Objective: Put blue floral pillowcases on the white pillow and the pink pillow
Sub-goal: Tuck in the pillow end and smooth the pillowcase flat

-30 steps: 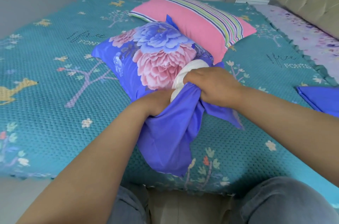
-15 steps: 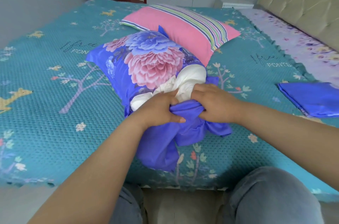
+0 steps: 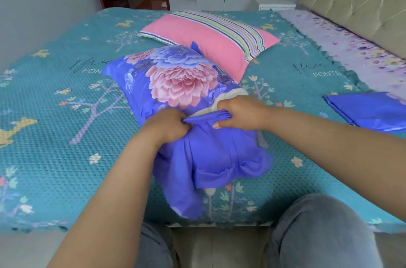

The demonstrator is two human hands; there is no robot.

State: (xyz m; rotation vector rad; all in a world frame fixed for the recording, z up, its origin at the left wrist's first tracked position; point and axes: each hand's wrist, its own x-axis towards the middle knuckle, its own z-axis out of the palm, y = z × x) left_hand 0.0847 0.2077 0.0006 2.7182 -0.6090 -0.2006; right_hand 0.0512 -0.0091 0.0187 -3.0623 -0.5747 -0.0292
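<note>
Two sets of fingers are curling into the open end of the blue floral pillowcase (image 3: 175, 78) near the front edge of the bed (image 3: 55, 147). The left hand (image 3: 167, 124) is gripping a bunched fold of plain blue cloth, its fingers (image 3: 183, 124) closed tight on it. The right hand (image 3: 239, 111) is pinching the same gathered band from the other side, thumb underneath and fingers (image 3: 226, 114) wrapped over the top. Between and just behind the hands, a small part of the white pillow (image 3: 230, 94) is showing at the mouth of the case; most of it is lying inside. Loose blue cloth is spilling from the hands toward the bed's edge. The pink pillow (image 3: 208, 48), with a striped band along one side, is lying bare just behind the covered one, touching its far corner. A second folded blue pillowcase (image 3: 369, 111) is resting well apart on the right. Grey-trousered knees (image 3: 318, 234) are showing below.
</note>
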